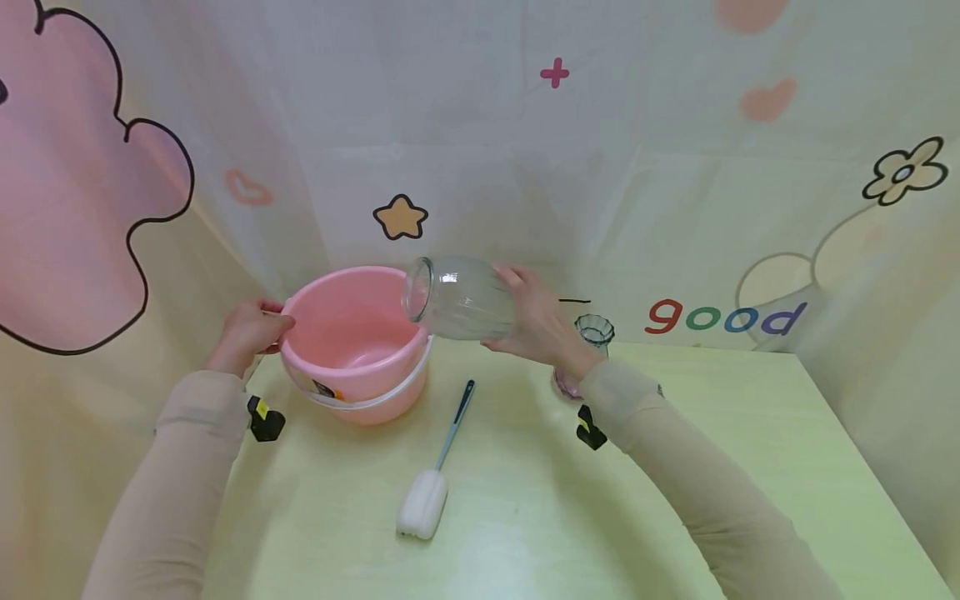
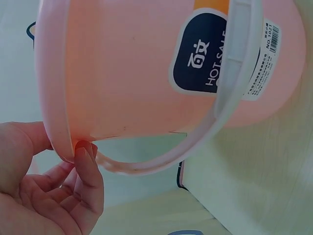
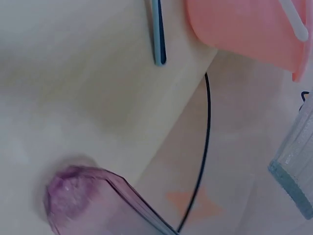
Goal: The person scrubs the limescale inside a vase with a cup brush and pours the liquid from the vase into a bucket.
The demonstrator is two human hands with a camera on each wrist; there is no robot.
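My left hand (image 1: 251, 329) pinches the rim of a pink plastic bucket (image 1: 390, 408) between thumb and fingers at its left side. In the left wrist view the bucket wall (image 2: 122, 73) shows a dark label, and its white handle (image 2: 234, 63) hangs down in front. My right hand (image 1: 536, 317) grips a clear glass vase (image 1: 468, 300) around its base end. The vase lies tipped on its side in the air, its mouth at the bucket's right rim. In the right wrist view only the vase's thick bottom (image 3: 291, 188) shows, at the right edge; the hand is hidden there.
A sponge bottle brush (image 1: 423, 504) with a thin blue-grey handle lies on the pale table (image 1: 330, 517) in front of the bucket. Behind my right wrist stands another glass vase (image 1: 595, 329) with a purplish base (image 3: 73, 196). A printed curtain (image 1: 480, 167) hangs along the back.
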